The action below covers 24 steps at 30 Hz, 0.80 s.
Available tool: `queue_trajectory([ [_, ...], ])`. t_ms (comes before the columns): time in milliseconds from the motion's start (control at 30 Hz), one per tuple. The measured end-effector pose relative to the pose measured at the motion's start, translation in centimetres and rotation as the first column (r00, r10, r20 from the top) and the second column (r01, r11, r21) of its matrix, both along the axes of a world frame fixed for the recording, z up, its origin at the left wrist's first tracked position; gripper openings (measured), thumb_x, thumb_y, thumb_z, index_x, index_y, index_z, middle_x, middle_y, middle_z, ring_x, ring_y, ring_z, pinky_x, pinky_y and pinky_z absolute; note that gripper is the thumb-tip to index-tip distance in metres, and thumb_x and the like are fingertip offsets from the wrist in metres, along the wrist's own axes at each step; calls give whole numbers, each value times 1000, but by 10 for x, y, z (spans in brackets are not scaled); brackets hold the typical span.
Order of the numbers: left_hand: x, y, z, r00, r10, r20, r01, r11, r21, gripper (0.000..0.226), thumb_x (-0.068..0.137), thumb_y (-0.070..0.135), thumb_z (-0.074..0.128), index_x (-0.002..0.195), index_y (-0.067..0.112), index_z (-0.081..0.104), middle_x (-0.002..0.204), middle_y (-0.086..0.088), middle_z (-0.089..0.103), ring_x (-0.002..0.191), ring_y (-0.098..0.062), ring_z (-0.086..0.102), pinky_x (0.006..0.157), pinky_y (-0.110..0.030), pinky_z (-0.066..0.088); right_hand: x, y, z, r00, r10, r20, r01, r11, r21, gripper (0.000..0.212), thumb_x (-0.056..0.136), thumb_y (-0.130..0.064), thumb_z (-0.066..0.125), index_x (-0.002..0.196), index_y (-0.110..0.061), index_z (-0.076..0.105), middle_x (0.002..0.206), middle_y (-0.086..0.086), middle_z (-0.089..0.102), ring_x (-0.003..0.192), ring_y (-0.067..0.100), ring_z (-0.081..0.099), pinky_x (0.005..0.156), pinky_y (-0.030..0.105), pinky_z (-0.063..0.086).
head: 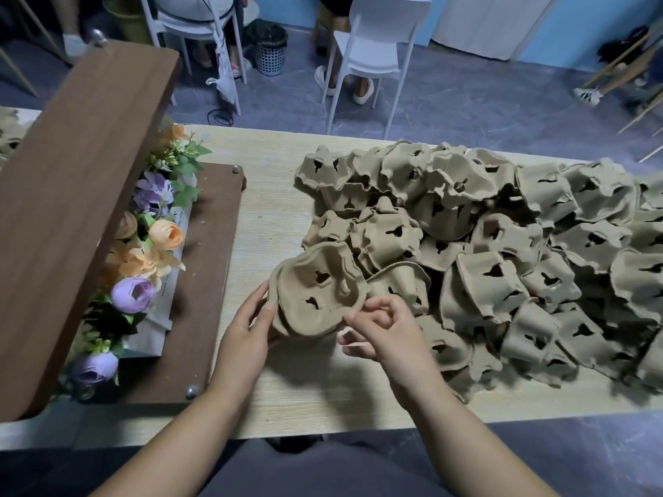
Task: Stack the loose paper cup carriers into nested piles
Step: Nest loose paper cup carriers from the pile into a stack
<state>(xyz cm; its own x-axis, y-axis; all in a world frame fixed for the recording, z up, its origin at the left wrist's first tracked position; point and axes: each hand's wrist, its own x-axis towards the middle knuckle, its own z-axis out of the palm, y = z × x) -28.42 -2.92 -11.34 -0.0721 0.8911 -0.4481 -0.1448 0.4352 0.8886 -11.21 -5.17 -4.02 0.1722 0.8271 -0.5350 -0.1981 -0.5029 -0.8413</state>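
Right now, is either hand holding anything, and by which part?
The left hand grips a small nested carrier stack by its left rim. The right hand curls at the lower right rim; a pinch cannot be confirmed.

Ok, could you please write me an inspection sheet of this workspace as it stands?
Surface: light wood-grain table; carriers cover its right part.
Job's things: nested stack of a few carriers, held tilted near the front edge; loose carrier pile heaped unsorted on the right.
Clutter: artificial flowers on a brown base board, under a tilted brown board, at the left.
Grippers: left hand grips the stack's left rim; right hand curled at its right rim, contact unclear.
Cables: black cable looped on the floor beyond the table.
Surroundings: white chair, mesh bin, seated people's legs.
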Motion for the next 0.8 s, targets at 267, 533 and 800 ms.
queue_trajectory([
  [267, 0, 0, 2, 1000, -7, 9, 7, 1000, -23, 29, 98, 29, 51, 109, 54, 59, 132, 11, 59, 118, -13, 59, 99, -42, 49, 13, 25, 14, 753, 134, 644, -307, 938, 164, 32, 84, -34, 66, 113, -28, 55, 107, -13, 55, 82, -9, 55, 75, 8, 46],
  [533, 1, -1, 13, 1000, -20, 17, 21, 999, -46, 25, 100, 37, 39, 109, 52, 57, 122, 15, 62, 115, -11, 57, 82, -28, 51, 6, 38, -5, 872, 152, 465, -240, 961, 136, 10, 82, -14, 71, 75, -13, 63, 59, -5, 61, 52, 6, 54, 54, 18, 47],
  [800, 0, -2, 11, 998, -39, -40, 38, 999, -11, 32, 96, 24, 54, 110, 53, 55, 116, 20, 64, 99, 4, 63, 84, -27, 52, 8, 33, -26, 917, 112, 384, -175, 975, 134, 22, 78, -7, 74, 82, -24, 61, 66, -5, 61, 60, 9, 56, 56, 23, 48],
])
